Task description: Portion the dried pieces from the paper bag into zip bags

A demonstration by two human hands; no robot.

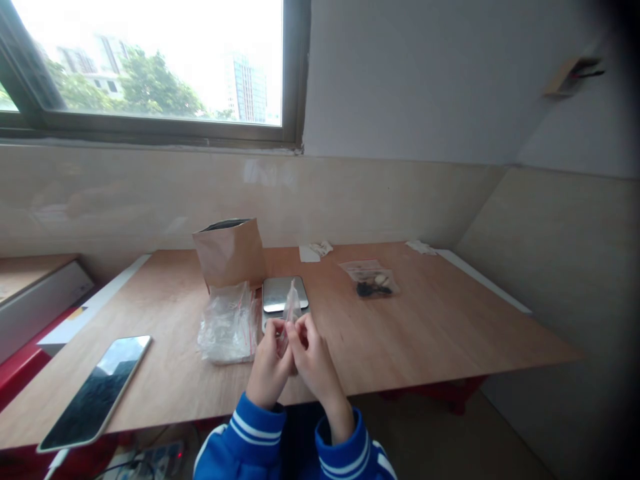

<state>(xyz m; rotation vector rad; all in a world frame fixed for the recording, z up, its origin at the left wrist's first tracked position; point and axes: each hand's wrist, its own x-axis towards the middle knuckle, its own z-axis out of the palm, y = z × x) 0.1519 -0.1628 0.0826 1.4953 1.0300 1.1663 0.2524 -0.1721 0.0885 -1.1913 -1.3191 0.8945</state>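
Just in front of the scale [284, 294], the left hand [270, 367] and right hand [313, 360] meet, fingertips pressed together and pinching a small clear bag [290, 308] that stands up between them. It looks light, limp and slippery, best held by its top edges. Left of the scale lies a pile of clear bags [227, 323], farther left a phone [97, 393]. Behind the scale stands a brown paper bag [231, 252]; to its right lies a filled bag [373, 280].

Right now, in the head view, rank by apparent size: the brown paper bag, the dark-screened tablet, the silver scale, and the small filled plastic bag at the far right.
1. Dark-screened tablet, though it lies nearest the camera.
2. Brown paper bag.
3. and 4. Silver scale and small filled plastic bag look alike; the hands partly hide the scale.
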